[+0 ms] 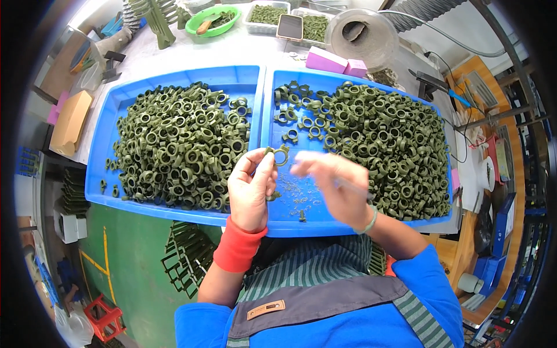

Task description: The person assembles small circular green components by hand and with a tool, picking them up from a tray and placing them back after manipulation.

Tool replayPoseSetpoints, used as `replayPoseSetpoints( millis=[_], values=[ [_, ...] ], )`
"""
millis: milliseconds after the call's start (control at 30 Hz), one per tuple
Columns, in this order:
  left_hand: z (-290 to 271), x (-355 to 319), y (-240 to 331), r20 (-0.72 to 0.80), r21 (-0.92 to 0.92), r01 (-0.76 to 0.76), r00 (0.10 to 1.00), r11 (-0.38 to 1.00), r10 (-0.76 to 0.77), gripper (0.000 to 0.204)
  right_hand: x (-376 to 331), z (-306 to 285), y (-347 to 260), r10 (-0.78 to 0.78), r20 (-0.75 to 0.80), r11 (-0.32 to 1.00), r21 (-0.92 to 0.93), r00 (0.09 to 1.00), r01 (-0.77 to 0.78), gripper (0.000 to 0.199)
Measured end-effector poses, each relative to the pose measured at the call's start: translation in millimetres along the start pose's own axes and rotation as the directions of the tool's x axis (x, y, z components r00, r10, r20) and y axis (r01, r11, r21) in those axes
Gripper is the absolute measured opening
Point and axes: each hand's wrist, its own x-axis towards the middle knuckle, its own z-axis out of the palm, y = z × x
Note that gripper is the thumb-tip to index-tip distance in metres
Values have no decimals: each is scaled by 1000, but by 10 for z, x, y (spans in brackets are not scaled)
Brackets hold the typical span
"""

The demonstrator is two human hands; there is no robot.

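Note:
Pinched between the thumb and fingers of my left hand is a small dark green ring-shaped part with tabs on its rim. A second green part shows at the lower edge of that hand's curled fingers. My right hand is just to the right of the ring, its fingers bent and smeared by motion. A thin grey tool seems to lie across its palm; blur hides its kind. Both hands are above the right blue tray, which holds a heap of like green rings.
A left blue tray also bears a heap of green rings. Pale scraps litter the right tray's floor. Behind stand a green bowl, a phone on clear tubs and pink blocks. A red stool stands lower left.

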Motion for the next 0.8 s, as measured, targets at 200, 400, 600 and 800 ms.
replayPoseSetpoints(
  millis=[200,400,600,800],
  values=[
    [-311,72,152,154,-279,210,973,937,-172,29,341,-242,695,188,145,883,-457,971,-103,23],
    [-239,67,194,217,-523,391,920,757,-326,37,198,-259,1108,196,290,625,-773,937,109,33],
    [-170,56,157,220,-160,319,934,934,-282,12,241,-273,875,166,324,859,-512,931,24,36],
    [59,5,113,209,190,133,962,973,-173,32,226,-189,202,-84,309,858,-461,947,226,29]
  ],
)
